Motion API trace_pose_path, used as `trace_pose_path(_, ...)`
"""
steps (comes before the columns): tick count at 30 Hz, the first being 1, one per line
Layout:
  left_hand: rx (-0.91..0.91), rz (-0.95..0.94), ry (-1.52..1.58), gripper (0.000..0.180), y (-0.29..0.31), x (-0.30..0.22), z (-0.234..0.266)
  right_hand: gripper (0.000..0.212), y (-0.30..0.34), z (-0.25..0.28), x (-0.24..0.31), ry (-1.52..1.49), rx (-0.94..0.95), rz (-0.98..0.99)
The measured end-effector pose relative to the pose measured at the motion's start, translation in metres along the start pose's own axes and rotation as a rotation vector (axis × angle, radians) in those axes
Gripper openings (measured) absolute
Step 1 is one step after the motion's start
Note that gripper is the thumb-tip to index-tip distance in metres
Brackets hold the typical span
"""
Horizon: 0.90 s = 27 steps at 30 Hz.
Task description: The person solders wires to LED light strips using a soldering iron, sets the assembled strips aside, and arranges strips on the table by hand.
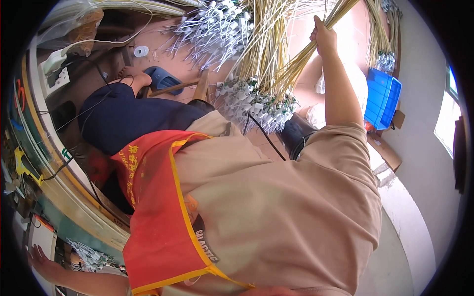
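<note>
My right hand [325, 37], arm stretched out at the upper right, is closed around a bundle of thin yellowish wires [297, 63]. The held wires slant down toward a heap of white and green wire ends [256, 104]. More loose yellowish wires [266, 37] lie beside that bundle. At the lower left, my left hand [45, 265] rests with its fingers apart on a pale flat surface next to the workbench. Close to it is a small cluster of wires with white ends [94, 256]. Nothing shows in the left hand.
The workbench [79, 197] curves along the left, with a yellow-handled tool [27, 166] on it. A white power strip [57, 69] has trailing cords. On the floor are another white-ended wire heap [217, 32], a blue slipper [165, 79] and a white roll [141, 51]. A blue crate [382, 98] stands right.
</note>
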<state>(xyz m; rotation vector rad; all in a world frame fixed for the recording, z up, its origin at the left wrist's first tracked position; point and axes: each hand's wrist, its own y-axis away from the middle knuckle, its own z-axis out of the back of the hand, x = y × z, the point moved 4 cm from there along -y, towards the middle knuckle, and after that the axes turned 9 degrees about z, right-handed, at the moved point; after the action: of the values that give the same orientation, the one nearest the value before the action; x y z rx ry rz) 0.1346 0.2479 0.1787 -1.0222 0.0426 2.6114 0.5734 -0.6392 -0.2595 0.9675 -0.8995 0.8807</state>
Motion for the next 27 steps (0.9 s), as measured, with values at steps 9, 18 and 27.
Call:
trace_pose_path(9,0.144,-0.036,0.151,0.052,-0.017,0.031,-0.021,0.036,0.007,0.02,0.0,-0.009,-0.072,-0.014)
trace_pose_path(18,0.055,0.064,0.154,0.053,0.001,0.053,-0.02,0.032,-0.022,0.0,-0.015,0.101,-0.089,-0.018)
trace_pose_path(27,-0.031,0.138,0.114,0.056,0.037,0.113,0.019,0.119,-0.056,-0.008,-0.036,0.562,-0.174,-0.055)
